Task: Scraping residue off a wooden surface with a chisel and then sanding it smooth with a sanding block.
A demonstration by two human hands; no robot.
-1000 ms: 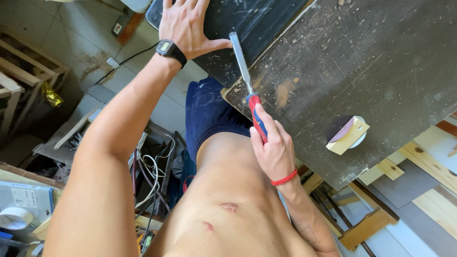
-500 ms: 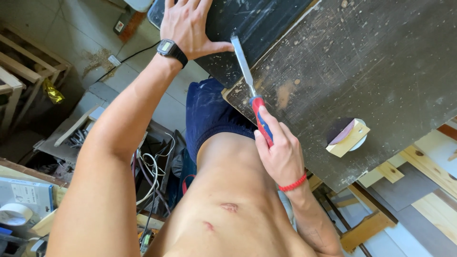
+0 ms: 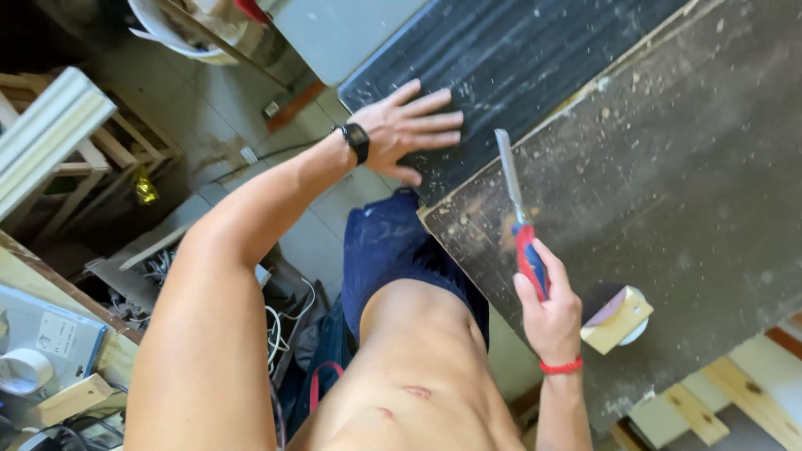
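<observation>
My right hand (image 3: pixel 547 311) grips the red and blue handle of a chisel (image 3: pixel 516 213). Its flat metal blade points away from me, over the edge of a dusty dark worktop (image 3: pixel 668 184). My left hand (image 3: pixel 409 129), with a black watch on the wrist, lies flat with fingers spread on a black ribbed panel (image 3: pixel 518 67) that lies on the worktop's far end. The blade tip is close to the seam between panel and worktop. A red band circles my right wrist.
A small wooden block (image 3: pixel 616 321) with a purple top lies on the worktop by my right hand. Wooden frames (image 3: pixel 100 159) stand on the tiled floor at left. A tape roll (image 3: pixel 23 372), cables (image 3: pixel 276 334) and a white bucket (image 3: pixel 180 25) are around.
The view has swung, so hands and worktop sit lower and further right. My left hand stays flat on the ribbed panel. My right hand keeps hold of the chisel.
</observation>
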